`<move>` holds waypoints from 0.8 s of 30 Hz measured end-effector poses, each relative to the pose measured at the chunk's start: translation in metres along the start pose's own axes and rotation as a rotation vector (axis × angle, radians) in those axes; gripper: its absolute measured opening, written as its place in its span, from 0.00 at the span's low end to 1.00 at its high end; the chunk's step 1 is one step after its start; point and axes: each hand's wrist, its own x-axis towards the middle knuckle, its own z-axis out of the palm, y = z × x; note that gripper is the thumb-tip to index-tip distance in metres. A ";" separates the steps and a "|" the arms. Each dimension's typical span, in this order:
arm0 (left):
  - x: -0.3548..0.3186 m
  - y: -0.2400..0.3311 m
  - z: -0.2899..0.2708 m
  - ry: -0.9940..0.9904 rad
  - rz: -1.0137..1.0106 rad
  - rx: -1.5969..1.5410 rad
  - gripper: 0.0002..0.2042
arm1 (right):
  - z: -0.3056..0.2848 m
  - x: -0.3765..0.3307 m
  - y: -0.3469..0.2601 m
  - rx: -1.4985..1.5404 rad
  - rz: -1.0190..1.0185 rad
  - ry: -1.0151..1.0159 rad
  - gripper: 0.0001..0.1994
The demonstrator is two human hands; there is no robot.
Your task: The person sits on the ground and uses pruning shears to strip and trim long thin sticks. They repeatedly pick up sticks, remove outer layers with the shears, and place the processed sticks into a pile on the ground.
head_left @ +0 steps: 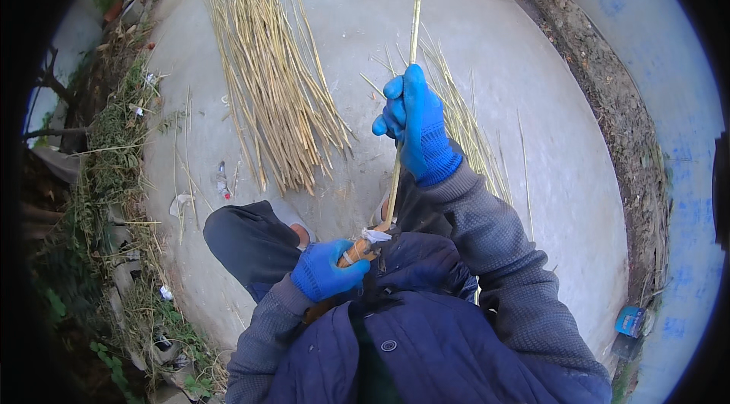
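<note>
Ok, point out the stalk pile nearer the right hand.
The pile on the right, partly hidden by the right hand and sleeve; the other pile lies farther off, to the left.

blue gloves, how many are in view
2: one on the left hand, gripping a wooden piece; the other on the right hand, farther forward, around a long stalk. No others show.

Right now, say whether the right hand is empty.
No: the right hand, in a blue glove, grips a long, thin stalk.
</note>
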 end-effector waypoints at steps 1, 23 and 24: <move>0.001 -0.001 0.001 -0.034 -0.022 -0.054 0.20 | -0.004 0.000 0.001 -0.019 0.097 0.064 0.25; 0.042 0.054 -0.063 0.159 0.062 -0.480 0.14 | -0.031 -0.033 0.001 -0.481 -0.188 -0.274 0.24; 0.049 0.055 -0.065 0.183 0.067 -0.515 0.13 | -0.033 -0.050 0.010 -0.567 -0.096 -0.254 0.22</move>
